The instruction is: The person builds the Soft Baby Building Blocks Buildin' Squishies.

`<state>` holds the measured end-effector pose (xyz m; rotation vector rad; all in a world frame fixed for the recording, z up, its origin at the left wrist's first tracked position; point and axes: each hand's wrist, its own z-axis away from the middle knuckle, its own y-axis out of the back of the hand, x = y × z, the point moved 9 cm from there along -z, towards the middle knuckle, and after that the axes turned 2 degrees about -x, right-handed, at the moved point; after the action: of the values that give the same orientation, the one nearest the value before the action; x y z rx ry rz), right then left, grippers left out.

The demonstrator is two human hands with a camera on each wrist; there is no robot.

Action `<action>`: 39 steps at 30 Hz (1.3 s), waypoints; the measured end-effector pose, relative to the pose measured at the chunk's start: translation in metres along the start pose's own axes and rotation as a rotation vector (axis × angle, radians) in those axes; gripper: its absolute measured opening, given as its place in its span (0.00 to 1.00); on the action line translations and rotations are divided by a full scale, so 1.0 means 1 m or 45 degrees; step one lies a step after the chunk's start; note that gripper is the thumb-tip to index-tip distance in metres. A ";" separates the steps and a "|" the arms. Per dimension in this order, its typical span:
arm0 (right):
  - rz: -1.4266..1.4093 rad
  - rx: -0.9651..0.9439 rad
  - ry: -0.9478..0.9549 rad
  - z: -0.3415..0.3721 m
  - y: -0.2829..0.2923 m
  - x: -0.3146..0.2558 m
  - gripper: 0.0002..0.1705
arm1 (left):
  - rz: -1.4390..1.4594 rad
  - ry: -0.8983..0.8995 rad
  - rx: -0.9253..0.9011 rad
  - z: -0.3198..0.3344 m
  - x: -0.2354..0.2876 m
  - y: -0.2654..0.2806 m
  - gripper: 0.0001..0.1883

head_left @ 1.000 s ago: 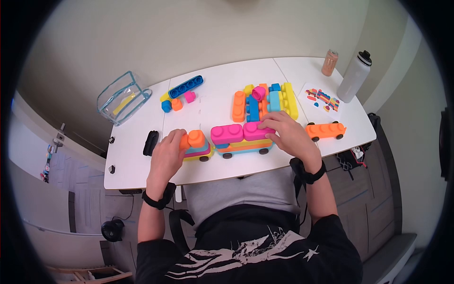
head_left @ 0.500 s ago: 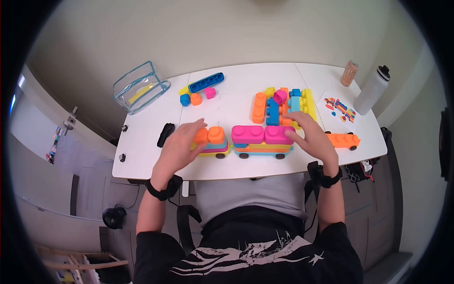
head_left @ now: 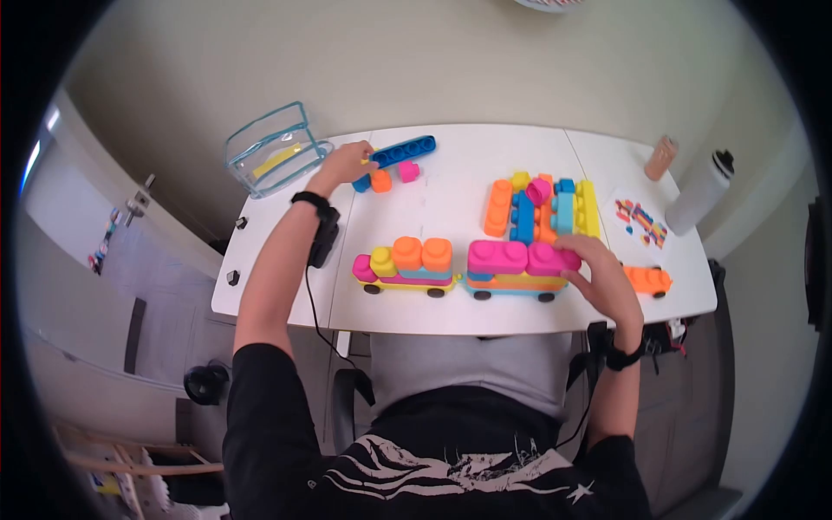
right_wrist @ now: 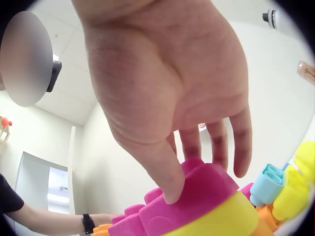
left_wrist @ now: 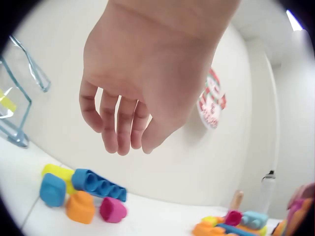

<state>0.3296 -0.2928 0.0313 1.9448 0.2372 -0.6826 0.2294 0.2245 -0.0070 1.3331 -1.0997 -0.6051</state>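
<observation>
In the head view, my left hand is over the loose blocks at the back left, nearest a small blue block and a yellow one. Its fingers hang loosely curled and hold nothing in the left wrist view. My right hand holds the end pink block, its thumb on the near side and fingers reaching over to the far side. That block tops a wheeled wagon with a light blue base. To its left stands a yellow-based wagon topped with orange blocks.
Near the left hand lie a long blue block, an orange block and a pink one. More blocks lie behind the wagons. An orange wagon, picture sheet, bottle, can and clear bag surround them.
My left hand has left the orange blocks and moved back and left to the loose blocks. The right hand stays at the end pink block. The head view has shifted.
</observation>
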 end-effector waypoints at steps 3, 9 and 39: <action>0.011 -0.031 -0.053 0.001 -0.005 -0.002 0.28 | -0.213 0.089 0.070 -0.015 -0.009 -0.015 0.27; 0.043 0.031 -0.040 0.005 -0.003 0.000 0.27 | -0.293 0.113 0.102 -0.029 0.000 -0.023 0.26; -0.777 0.176 0.065 0.001 0.040 0.010 0.32 | 0.270 -1.065 0.489 0.204 0.286 0.055 0.34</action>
<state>0.3557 -0.3132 0.0562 2.0289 0.8566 -1.0625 0.1542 -0.1061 0.1007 1.2730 -2.0929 -0.8508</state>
